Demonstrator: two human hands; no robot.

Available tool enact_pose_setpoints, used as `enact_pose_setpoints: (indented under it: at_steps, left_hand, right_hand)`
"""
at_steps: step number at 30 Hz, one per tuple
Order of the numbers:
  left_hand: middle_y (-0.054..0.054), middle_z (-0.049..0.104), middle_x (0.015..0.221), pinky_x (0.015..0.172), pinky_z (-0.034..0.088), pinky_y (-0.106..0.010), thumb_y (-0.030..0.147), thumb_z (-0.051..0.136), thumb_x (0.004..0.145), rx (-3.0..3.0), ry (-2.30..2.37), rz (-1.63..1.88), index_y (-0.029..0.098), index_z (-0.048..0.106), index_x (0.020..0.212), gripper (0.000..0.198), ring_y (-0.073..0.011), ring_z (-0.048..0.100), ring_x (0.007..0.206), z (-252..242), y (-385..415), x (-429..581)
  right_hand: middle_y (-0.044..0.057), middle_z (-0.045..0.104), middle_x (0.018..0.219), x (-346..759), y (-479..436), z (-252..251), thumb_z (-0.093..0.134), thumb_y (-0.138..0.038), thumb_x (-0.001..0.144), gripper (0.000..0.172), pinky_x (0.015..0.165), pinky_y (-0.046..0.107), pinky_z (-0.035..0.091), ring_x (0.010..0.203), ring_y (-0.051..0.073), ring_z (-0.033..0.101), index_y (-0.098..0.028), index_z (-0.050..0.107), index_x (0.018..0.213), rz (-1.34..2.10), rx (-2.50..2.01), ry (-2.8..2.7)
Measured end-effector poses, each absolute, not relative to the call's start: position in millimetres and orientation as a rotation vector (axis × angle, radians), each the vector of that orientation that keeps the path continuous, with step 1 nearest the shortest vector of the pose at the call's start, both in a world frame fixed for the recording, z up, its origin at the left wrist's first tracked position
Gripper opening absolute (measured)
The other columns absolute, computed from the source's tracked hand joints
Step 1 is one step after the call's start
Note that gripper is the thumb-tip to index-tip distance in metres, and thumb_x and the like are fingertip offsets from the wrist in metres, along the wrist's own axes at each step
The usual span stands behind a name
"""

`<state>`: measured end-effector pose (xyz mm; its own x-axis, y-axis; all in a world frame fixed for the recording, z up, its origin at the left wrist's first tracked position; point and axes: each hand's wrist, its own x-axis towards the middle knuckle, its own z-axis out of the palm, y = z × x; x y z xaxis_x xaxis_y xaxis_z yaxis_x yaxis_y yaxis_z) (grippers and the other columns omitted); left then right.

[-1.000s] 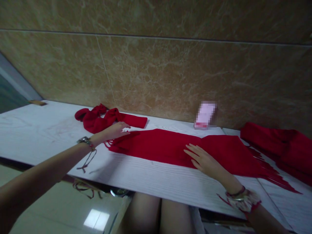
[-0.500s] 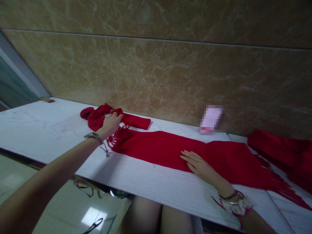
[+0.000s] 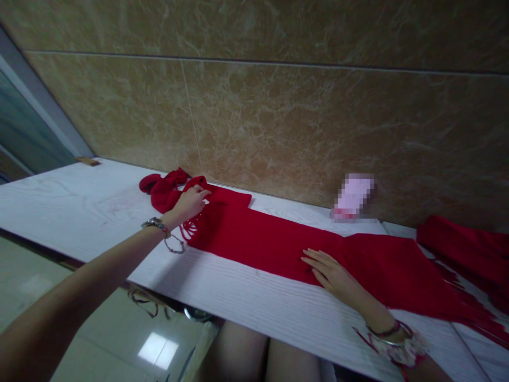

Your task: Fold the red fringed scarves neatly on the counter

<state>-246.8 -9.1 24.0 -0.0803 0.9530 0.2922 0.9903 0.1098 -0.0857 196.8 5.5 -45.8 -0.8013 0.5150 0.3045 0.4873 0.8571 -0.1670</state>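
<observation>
A long red scarf (image 3: pixel 262 239) with fringed ends lies lengthwise on the white table. At its left end, my left hand (image 3: pixel 191 203) is closed with fingertips pinched at the upper fringed corner; the fringe (image 3: pixel 190 229) shows just below the hand. The scarf's upper left edge meets a folded strip of red cloth (image 3: pixel 234 196) behind it. My right hand (image 3: pixel 332 273) lies open and flat on the scarf's middle, near its front edge, fingers pointing left.
A bunched red cloth (image 3: pixel 163 191) sits beyond my left hand. More red cloth (image 3: pixel 461 244) lies at the far right. A blurred pink item (image 3: pixel 353 193) leans by the marbled wall (image 3: pixel 270 122). A small brown block (image 3: pixel 87 161) is at the white table's (image 3: pixel 99 196) far left.
The scarf's upper left edge has shifted away from me with my left hand and now meets the folded strip. My right hand stays flat on the scarf. The whole view has shifted slightly.
</observation>
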Motion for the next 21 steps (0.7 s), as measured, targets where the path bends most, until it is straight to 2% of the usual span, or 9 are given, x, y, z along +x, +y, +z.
enact_pose_setpoints:
  at_steps: [2,4,8,10,12,15,18,21]
  left_hand:
    - [-0.015,0.046,0.122,0.084,0.043,-0.037,0.022,0.044,0.08,-2.064,-1.977,-0.187,0.016,0.055,0.112,0.034,-0.0271,0.047,0.109,21,-16,-239]
    - [-0.013,0.046,0.123,0.091,0.039,-0.037,0.027,0.047,0.081,-2.375,-1.778,-0.141,0.017,0.055,0.11,0.032,-0.0252,0.044,0.112,20,-24,-231]
    - [-0.009,0.056,0.11,0.088,0.041,-0.029,0.031,0.058,0.075,-2.757,-1.644,0.053,0.017,0.056,0.107,0.035,-0.0196,0.054,0.1,21,-42,-228]
    - [-0.009,0.059,0.106,0.083,0.043,-0.026,0.026,0.058,0.075,-2.747,-1.683,0.141,0.016,0.057,0.104,0.031,-0.0185,0.056,0.094,22,-49,-230]
    - [-0.008,0.061,0.103,0.079,0.044,-0.024,0.016,0.05,0.079,-2.699,-1.682,0.223,0.017,0.058,0.102,0.025,-0.0171,0.058,0.091,22,-54,-232]
    - [-0.009,0.062,0.102,0.077,0.045,-0.024,0.005,0.039,0.08,-2.619,-1.665,0.307,0.017,0.057,0.107,0.035,-0.0167,0.059,0.09,21,-56,-233]
    - [-0.01,0.062,0.105,0.078,0.044,-0.023,0.001,0.038,0.078,-2.619,-1.672,0.261,0.015,0.057,0.108,0.038,-0.0166,0.058,0.093,24,-55,-234]
    - [-0.007,0.064,0.102,0.081,0.043,-0.022,0.003,0.039,0.078,-2.68,-1.702,0.105,0.017,0.06,0.101,0.034,-0.0147,0.058,0.092,33,-54,-237]
  right_hand:
    - [0.007,0.058,0.117,198,6,-46,0.038,-0.015,0.084,0.035,0.095,0.04,0.044,0.111,0.018,0.051,-0.021,0.058,0.112,0.076,-0.72,-2.669]
    - [0.008,0.061,0.113,199,6,-45,0.037,-0.013,0.084,0.035,0.092,0.039,0.046,0.107,0.018,0.055,-0.019,0.06,0.109,0.047,-0.682,-2.651]
    - [0.007,0.066,0.102,197,6,-40,0.037,-0.013,0.085,0.033,0.088,0.038,0.05,0.098,0.018,0.06,-0.02,0.063,0.102,0.049,-0.644,-2.586]
    - [0.007,0.068,0.098,195,6,-36,0.037,-0.015,0.086,0.031,0.085,0.037,0.051,0.095,0.018,0.062,-0.02,0.064,0.098,0.068,-0.653,-2.516]
    - [0.007,0.068,0.097,193,4,-32,0.037,-0.017,0.086,0.029,0.084,0.036,0.052,0.094,0.018,0.062,-0.02,0.064,0.097,0.097,-0.667,-2.441]
    - [0.008,0.068,0.098,191,3,-30,0.038,-0.019,0.087,0.027,0.084,0.034,0.052,0.096,0.018,0.061,-0.018,0.063,0.098,0.136,-0.684,-2.362]
    - [0.009,0.065,0.104,191,3,-34,0.039,-0.019,0.086,0.027,0.086,0.036,0.051,0.101,0.019,0.059,-0.017,0.062,0.101,0.151,-0.703,-2.395]
    - [0.008,0.062,0.111,192,4,-40,0.039,-0.017,0.085,0.03,0.09,0.041,0.047,0.108,0.02,0.054,-0.019,0.062,0.104,0.16,-0.722,-2.522]
